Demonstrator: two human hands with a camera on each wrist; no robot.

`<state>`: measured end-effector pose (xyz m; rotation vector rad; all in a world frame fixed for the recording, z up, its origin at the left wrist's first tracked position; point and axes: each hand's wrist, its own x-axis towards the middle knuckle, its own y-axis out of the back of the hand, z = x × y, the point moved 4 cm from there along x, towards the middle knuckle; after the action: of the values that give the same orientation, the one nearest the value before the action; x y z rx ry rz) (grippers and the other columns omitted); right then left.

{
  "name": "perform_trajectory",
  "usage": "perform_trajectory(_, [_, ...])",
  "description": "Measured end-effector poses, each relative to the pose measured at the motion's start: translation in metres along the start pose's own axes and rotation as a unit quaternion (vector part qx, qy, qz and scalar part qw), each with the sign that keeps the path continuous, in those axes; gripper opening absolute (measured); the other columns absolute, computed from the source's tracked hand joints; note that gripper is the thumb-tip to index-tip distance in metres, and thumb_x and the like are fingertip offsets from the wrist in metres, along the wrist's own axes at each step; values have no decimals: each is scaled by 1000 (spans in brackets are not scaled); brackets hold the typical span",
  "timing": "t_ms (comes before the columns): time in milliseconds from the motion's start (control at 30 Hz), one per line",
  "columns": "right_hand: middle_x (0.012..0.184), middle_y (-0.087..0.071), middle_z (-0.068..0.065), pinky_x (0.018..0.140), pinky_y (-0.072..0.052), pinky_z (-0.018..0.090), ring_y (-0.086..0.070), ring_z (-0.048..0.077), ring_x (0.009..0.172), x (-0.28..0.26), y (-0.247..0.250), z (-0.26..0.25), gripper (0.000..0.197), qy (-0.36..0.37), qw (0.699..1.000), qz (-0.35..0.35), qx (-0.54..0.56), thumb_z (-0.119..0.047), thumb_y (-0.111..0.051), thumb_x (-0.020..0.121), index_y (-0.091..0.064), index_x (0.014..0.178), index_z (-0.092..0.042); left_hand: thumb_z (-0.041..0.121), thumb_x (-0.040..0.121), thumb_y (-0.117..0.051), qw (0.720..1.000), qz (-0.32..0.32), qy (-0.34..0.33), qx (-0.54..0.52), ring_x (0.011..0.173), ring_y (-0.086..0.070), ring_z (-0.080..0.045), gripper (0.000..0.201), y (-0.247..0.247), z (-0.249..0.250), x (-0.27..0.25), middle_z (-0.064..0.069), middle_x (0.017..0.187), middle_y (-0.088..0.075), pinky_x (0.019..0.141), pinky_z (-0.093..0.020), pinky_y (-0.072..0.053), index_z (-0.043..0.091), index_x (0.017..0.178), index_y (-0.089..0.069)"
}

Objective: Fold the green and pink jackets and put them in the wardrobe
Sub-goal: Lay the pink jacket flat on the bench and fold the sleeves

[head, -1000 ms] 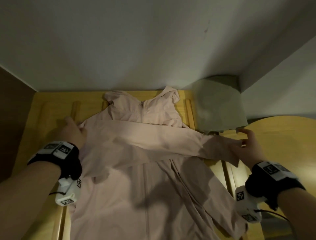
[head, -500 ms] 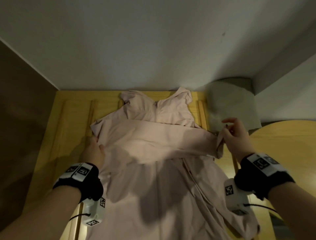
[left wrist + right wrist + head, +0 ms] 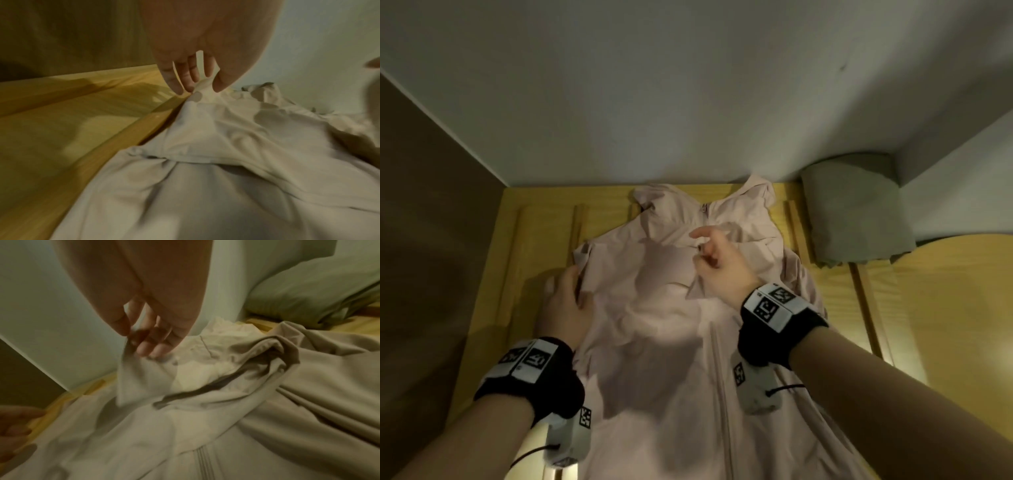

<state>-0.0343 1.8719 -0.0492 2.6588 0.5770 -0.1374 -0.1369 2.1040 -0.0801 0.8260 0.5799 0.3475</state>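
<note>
I see the pink jacket (image 3: 674, 342) lying front-up, zip closed, on the yellow wooden surface (image 3: 544, 240), collar toward the white wall (image 3: 688, 102). My left hand (image 3: 566, 301) pinches the jacket's left shoulder edge between thumb and fingertips (image 3: 179, 87). My right hand (image 3: 719, 263) is over the chest, thumb and fingers (image 3: 144, 348) pinching the cuff end of a sleeve (image 3: 139, 378) that is folded across the body. The green jacket (image 3: 859, 219) sits folded at the far right, against the wall, just beside the pink one's shoulder.
</note>
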Motion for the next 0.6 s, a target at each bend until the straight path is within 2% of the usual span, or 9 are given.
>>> perform_trajectory(67, [76, -48, -14, 70, -43, 14, -49, 2, 65, 1, -10, 9, 35, -42, 999, -28, -11, -16, -53, 88, -47, 121, -28, 8, 90, -49, 1000, 7, -27, -10, 97, -53, -37, 38, -3, 8, -1, -18, 130, -38, 87, -45, -46, 9, 129, -44])
perform_trajectory(133, [81, -50, -14, 78, -45, 23, -52, 8, 72, -4, -11, 20, 36, -82, 996, -41, -23, -18, -55, 88, -48, 122, -29, 6, 89, -51, 998, -9, -64, -19, 94, -55, -33, 36, -10, 18, -4, -16, 125, -42, 88, -43, -47, 8, 125, -48])
perform_trajectory(233, [80, -50, -9, 75, -41, 25, -51, 9, 72, -19, 8, 39, 33, -125, 991, -28, -33, -10, -55, 86, -52, 116, -22, 7, 89, -52, 992, -67, -106, -7, 88, -54, -26, 35, -28, 35, -8, -16, 118, -50, 84, -35, -46, 5, 125, -50])
perform_trajectory(300, [79, -51, -4, 71, -40, 26, -52, 14, 75, -32, 31, 54, 28, -143, 984, 0, -104, -9, -55, 82, -51, 108, -20, 7, 90, -52, 983, -110, -147, -1, 92, -54, -21, 40, -41, 51, -16, -12, 126, -48, 85, -28, -43, 8, 129, -48])
perform_trajectory(367, [97, -50, 1, 80, -38, 28, -50, 21, 96, -48, 58, 70, 29, -176, 963, 47, -199, -12, -56, 80, -50, 108, -16, 8, 89, -51, 964, -151, -215, 27, 106, -51, -20, 48, -57, 70, -27, -7, 138, -40, 91, -25, -39, 15, 136, -43])
perform_trajectory(433, [119, -45, 7, 93, -36, 33, -43, 28, 115, -68, 81, 84, 35, -225, 939, 94, -242, -20, -57, 81, -48, 115, -15, 12, 88, -48, 934, -185, -287, 105, 128, -38, -20, 62, -76, 87, -42, 0, 151, -25, 104, -27, -31, 26, 145, -29])
perform_trajectory(467, [123, -44, 10, 96, -35, 36, -41, 32, 117, -78, 89, 91, 39, -251, 930, 95, -250, -25, -57, 83, -46, 119, -16, 15, 88, -46, 917, -194, -315, 147, 137, -27, -16, 67, -86, 94, -49, 6, 155, -16, 110, -28, -25, 33, 147, -20])
perform_trajectory(533, [124, -43, 10, 97, -33, 37, -39, 32, 118, -94, 99, 102, 44, -284, 908, 55, -304, -28, -58, 83, -45, 124, -19, 22, 89, -45, 888, -205, -347, 220, 144, -5, -10, 74, -105, 105, -63, 11, 157, 1, 116, -29, -10, 38, 147, -4])
perform_trajectory(600, [122, -48, 8, 92, -33, 37, -41, 30, 116, -104, 107, 109, 31, -298, 887, 26, -352, -26, -51, 87, -49, 117, -18, 25, 89, -51, 870, -219, -343, 278, 145, 9, -13, 83, -121, 110, -74, 8, 157, 14, 116, -33, -2, 38, 146, 8])
